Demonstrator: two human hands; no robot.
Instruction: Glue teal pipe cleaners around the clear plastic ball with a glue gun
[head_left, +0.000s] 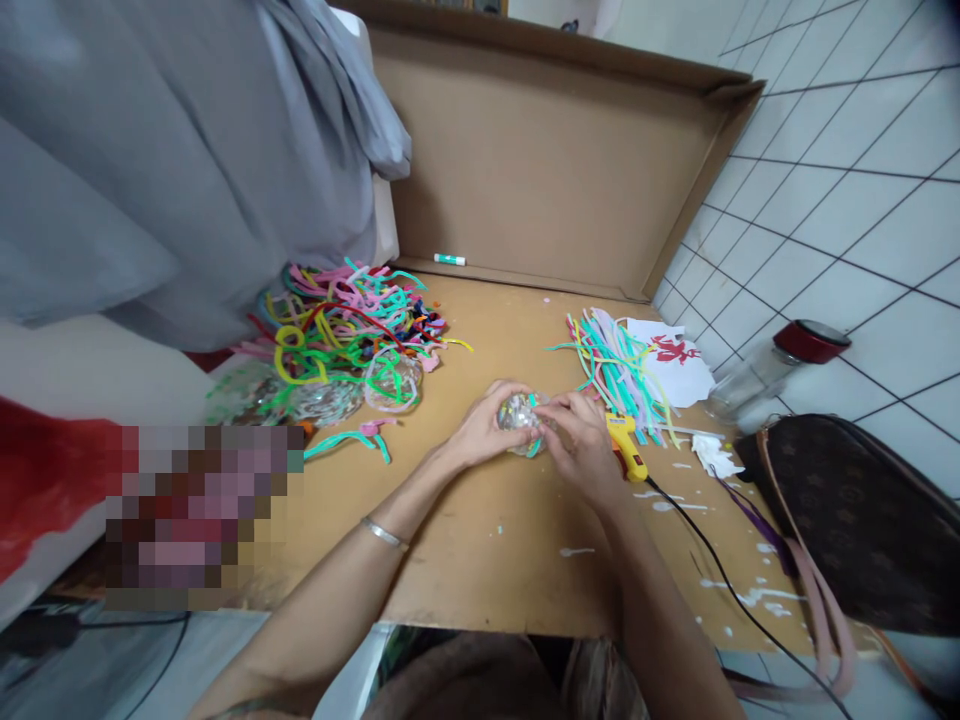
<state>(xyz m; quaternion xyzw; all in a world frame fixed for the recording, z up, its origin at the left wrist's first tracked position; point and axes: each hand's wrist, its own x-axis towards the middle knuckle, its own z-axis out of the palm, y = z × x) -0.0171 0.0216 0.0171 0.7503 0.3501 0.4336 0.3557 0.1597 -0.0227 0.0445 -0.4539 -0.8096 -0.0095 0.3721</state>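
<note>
On the brown table (465,540), the left hand (487,425) holds the small clear shiny ball with teal strips (516,412) while the right hand's (581,435) fingers pinch at its side, and it could slip because it looks round and smooth.

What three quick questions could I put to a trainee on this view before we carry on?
1. Which thing do the left hand and right hand both touch? (a) dark bag (b) clear round piece (c) white paper
2. True or false: the yellow glue gun lies to the left of both hands.
3. Fill in: the lid of the clear bottle is ___.
Key: 1 b; 2 false; 3 red.
</note>
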